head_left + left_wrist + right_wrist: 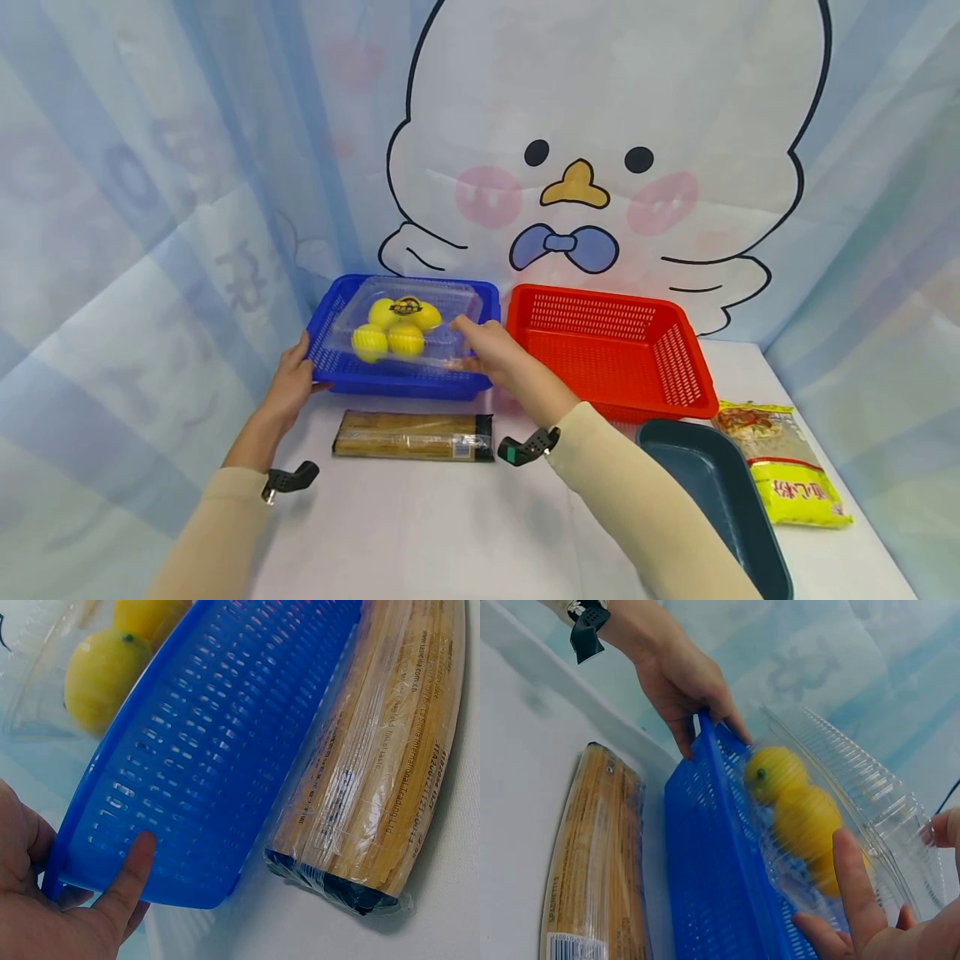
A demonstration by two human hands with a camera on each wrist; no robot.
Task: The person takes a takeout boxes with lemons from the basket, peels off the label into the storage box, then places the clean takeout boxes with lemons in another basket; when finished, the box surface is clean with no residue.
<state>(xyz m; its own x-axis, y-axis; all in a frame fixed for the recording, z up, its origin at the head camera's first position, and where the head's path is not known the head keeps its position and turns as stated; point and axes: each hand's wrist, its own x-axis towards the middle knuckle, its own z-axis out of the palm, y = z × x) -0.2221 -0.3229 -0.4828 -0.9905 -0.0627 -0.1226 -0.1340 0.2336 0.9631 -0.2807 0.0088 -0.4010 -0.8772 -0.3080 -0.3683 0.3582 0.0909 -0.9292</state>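
Observation:
Several yellow lemons (406,339) show through a clear plastic box (459,302). The box sits tilted within the blue basket (408,388), its right part near the basket's rim. My right hand (497,350) holds the box by its right end, fingers spread along the clear side in the right wrist view. At the basket's left end, my left hand (291,385) grips the rim. Its thumb (135,862) lies against the outer perforated wall, while other fingers are partly hidden behind the rim.
A wrapped pack of spaghetti (405,436) lies just in front of the blue basket. To the right stands a red basket (588,362), with a dark teal tray (712,479) before it, partly behind my right sleeve. A yellow-printed food bag (795,492) lies beside the tray.

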